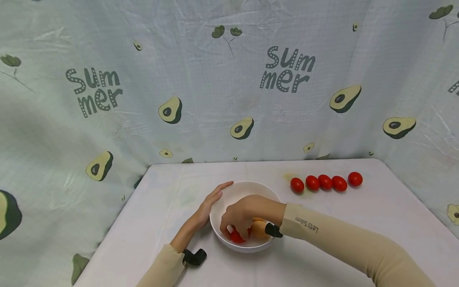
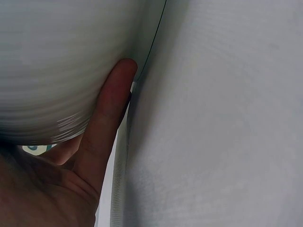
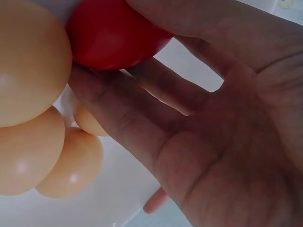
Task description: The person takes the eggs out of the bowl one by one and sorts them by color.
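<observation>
A white bowl (image 1: 247,250) stands near the middle of the table, with tan eggs (image 1: 259,230) inside. My right hand (image 1: 238,216) reaches down into it and grips a glossy red egg (image 1: 236,238) between thumb and fingers. In the right wrist view that red egg (image 3: 113,35) touches a tan egg (image 3: 28,61), and several more tan ones lie below. My left hand (image 1: 209,205) rests against the bowl's left side. The left wrist view shows a straight finger of this hand (image 2: 97,137) along the bowl's outer wall (image 2: 52,61).
Several red eggs (image 1: 325,182) lie in a loose row at the back right of the white table (image 1: 322,223). A patterned cloth (image 1: 201,79) hangs behind the table and at its sides. Black wrist cameras (image 1: 195,257) sit on both wrists.
</observation>
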A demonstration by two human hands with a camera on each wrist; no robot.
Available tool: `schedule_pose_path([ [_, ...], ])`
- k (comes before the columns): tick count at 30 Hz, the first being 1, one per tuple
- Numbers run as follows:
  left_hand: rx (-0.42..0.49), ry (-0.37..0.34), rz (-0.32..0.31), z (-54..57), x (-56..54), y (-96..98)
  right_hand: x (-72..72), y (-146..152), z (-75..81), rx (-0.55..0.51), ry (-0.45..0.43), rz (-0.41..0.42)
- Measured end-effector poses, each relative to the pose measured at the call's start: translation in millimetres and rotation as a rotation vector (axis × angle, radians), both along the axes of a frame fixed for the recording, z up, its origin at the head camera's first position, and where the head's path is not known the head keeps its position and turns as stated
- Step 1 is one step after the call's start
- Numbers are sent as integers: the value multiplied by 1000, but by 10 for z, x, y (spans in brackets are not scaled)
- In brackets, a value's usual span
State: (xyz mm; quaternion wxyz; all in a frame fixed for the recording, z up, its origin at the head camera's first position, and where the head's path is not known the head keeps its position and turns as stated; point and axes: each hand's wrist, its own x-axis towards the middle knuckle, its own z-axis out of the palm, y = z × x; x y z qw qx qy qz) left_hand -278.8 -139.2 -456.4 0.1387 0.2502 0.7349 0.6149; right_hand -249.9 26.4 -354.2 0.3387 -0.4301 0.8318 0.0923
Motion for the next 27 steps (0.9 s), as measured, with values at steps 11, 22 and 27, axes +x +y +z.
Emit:
schedule_pose_path([
  [11, 3, -18, -3, -9, -8, -9, -23, 94, 145, -82, 17, 13],
  [22, -1, -21, -15, 1, -2, 5, -33, 361, 389, -241, 4, -40],
  [27, -20, -24, 3, 2, -10, 1, -76, 508, 470, -292, -23, -102],
])
